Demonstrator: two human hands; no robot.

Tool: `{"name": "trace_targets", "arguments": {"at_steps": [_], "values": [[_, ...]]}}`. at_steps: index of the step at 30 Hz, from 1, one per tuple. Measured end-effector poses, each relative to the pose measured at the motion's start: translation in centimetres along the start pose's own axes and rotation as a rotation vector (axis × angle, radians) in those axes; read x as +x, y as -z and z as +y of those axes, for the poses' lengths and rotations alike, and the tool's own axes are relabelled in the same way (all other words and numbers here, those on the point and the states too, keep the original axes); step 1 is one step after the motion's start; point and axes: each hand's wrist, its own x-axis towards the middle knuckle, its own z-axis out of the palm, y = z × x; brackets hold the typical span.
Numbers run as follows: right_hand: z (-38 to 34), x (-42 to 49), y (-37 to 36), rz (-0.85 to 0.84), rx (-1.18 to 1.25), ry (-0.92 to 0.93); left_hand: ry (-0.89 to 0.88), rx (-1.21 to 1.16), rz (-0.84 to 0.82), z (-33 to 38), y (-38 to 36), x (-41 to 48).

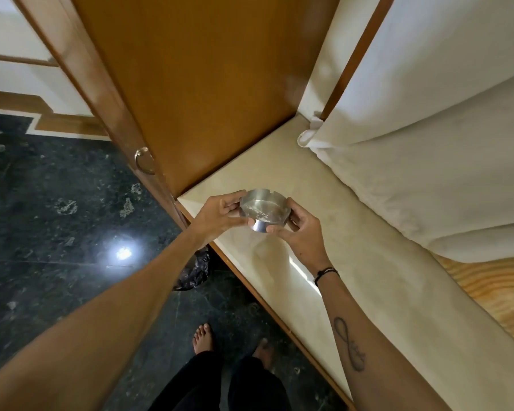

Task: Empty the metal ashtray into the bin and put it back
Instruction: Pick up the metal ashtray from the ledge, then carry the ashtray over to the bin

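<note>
Dark marble floor [57, 203]; wooden door [196, 84]; cream ledge [353, 277]; white curtain [428, 129].

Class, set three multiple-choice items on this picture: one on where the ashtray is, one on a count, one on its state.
1. Where is the metal ashtray?
A. on the dark floor
B. held above the cream ledge
C. on the white curtain

2. How many hands hold it?
A. none
B. one
C. two

3. How is the ashtray?
A. upside down
B. open side up, pale residue inside
C. covered by a lid

Answers:
1 B, it hangs over the ledge's corner.
2 C, the left hand and right hand each grip a side.
3 B, its bowl faces up, speckled.
</note>
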Motion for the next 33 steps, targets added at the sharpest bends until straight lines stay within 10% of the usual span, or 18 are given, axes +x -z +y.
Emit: {"name": "trace_targets", "arguments": {"at_steps": [14, 33], "values": [[1.0, -2.5, -13.1, -0.284, 0.062, 0.032, 0.121, -0.200, 0.369, -8.1, 8.3, -12.4], [17.3, -1.6, -34.5, -0.252, 0.056, -0.374, 0.347, -0.232, 0.234, -32.0, 21.6, -11.5]]}}
